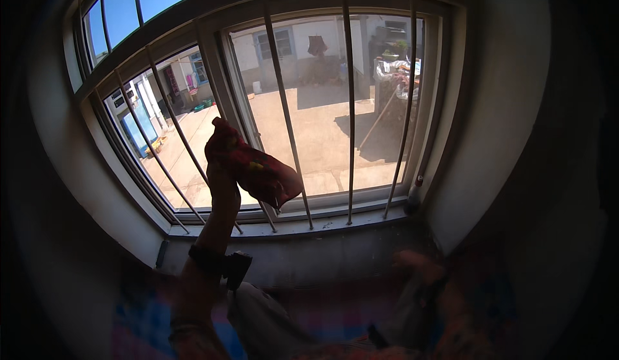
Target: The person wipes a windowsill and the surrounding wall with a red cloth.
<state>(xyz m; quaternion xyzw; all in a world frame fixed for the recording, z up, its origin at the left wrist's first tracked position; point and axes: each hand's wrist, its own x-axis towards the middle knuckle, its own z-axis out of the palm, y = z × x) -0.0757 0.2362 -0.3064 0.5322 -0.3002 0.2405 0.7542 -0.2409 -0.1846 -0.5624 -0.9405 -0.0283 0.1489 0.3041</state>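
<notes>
A dark red cloth (263, 171) with small yellow patches is bunched in my left hand (223, 173), raised before the barred window. The cloth covers most of the fingers and hangs to the right across the bars near the window's upright frame (227, 89). Whether it touches the glass cannot be told. A strap with a dark block (237, 269) is on my left wrist. My right hand (411, 259) is low at the right, in shadow by the inner window sill (290, 258); its fingers are too dim to make out, and no held object can be seen there.
Several thin metal bars (350, 118) stand inside the glass panes, fixed at the white sill edge (333, 223). A small dark object (412, 204) sits at the right corner. Thick white walls (488, 118) flank the opening. Below are my knees (261, 311) and a colourful patterned cover (333, 307).
</notes>
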